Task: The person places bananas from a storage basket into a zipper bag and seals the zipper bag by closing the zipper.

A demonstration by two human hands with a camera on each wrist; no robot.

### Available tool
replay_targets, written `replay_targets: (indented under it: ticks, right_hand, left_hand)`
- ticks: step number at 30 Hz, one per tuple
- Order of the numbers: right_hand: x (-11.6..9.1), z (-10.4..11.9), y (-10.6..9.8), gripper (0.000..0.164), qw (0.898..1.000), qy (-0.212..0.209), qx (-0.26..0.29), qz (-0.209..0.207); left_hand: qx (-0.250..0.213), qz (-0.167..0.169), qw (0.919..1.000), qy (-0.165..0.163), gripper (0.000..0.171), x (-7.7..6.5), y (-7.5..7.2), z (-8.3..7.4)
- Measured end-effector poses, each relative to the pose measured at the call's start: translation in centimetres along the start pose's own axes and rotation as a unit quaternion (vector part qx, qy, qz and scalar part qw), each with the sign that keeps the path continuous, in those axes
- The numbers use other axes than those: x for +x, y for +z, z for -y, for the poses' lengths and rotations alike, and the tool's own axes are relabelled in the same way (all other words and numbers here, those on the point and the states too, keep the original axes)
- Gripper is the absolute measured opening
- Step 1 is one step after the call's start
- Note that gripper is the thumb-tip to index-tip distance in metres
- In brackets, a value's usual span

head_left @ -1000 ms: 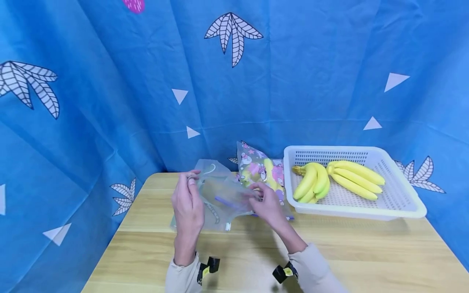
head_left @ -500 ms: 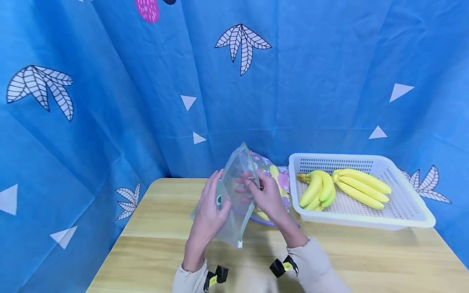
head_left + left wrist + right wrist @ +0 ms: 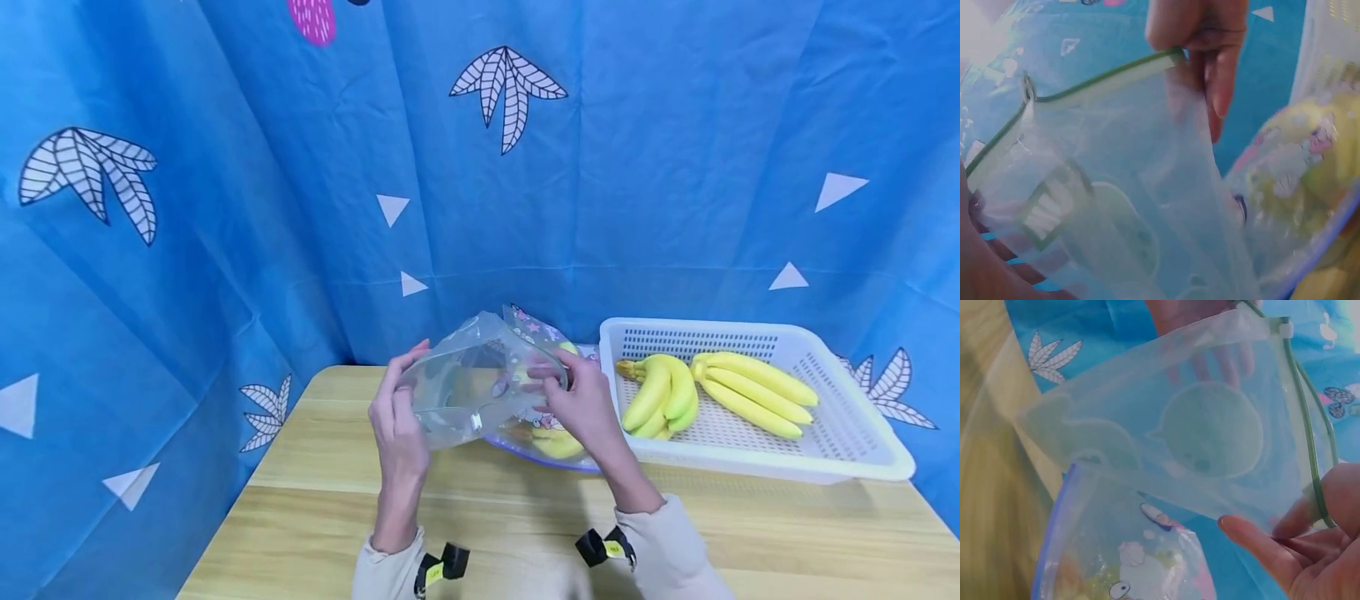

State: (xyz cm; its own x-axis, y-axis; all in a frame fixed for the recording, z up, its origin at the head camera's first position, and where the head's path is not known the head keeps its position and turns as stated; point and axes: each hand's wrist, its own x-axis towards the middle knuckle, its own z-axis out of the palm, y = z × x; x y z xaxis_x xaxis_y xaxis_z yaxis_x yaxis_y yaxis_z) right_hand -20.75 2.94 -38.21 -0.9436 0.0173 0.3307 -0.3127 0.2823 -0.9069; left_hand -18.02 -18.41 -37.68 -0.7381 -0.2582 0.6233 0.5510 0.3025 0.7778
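Observation:
A see-through zipper bag (image 3: pixel 442 427) with a green-edged mouth hangs between my two hands, its mouth spread apart. My left hand (image 3: pixel 401 425) grips the bag's left end, fingers behind the film. At the opposite end of the mouth, my right hand (image 3: pixel 588 404) pinches the corner, as the right wrist view shows with the thumb and fingers at the green strip (image 3: pixel 1310 431). A white slider (image 3: pixel 476 421) sits on the near rim. Only pale green printed shapes (image 3: pixel 1210 434) show on the film. Behind it lies a second, pink-patterned zipper bag (image 3: pixel 558 446) with yellow fruit inside, partly hidden.
To the right stands a white plastic basket (image 3: pixel 757 458) holding two bunches of bananas (image 3: pixel 750 392). The wooden table (image 3: pixel 315 492) ends at a blue patterned curtain (image 3: pixel 480 208) at the back and left.
The green-edged bag has turned from lying slanted between my hands to upright, then spread wide at its mouth. My right hand has moved right and my left hand slightly left in the last half second.

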Motion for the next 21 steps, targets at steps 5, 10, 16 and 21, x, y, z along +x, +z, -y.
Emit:
replay_targets:
  ticks: [5, 10, 16, 21]
  right_hand:
    - [-1.0, 0.8, 1.1, 0.03, 0.997, -0.013, 0.054, 0.048]
    - [-1.8, 0.1, 2.7, 0.042, 0.992, 0.041, 0.085, 0.08]
    - [-1.8, -1.1, 2.9, 0.039, 0.982, 0.061, 0.128, 0.123]
    - [-1.5, -0.8, 1.1, 0.046, 0.978, 0.048, 0.16, 0.124]
  left_hand:
    - [-0.027, -0.018, 0.996, 0.083, 0.045, 0.1, 0.3, -0.9]
    - [-0.033, -0.082, 0.9878, 0.128, 0.043, 0.7, 0.0, -1.2]
    - [0.017, -0.063, 0.9899, 0.126, 0.041, 1.2, 0.1, 0.0]
    - [0.02, -0.016, 0.9924, 0.12, 0.042, 1.3, 1.7, 1.0]
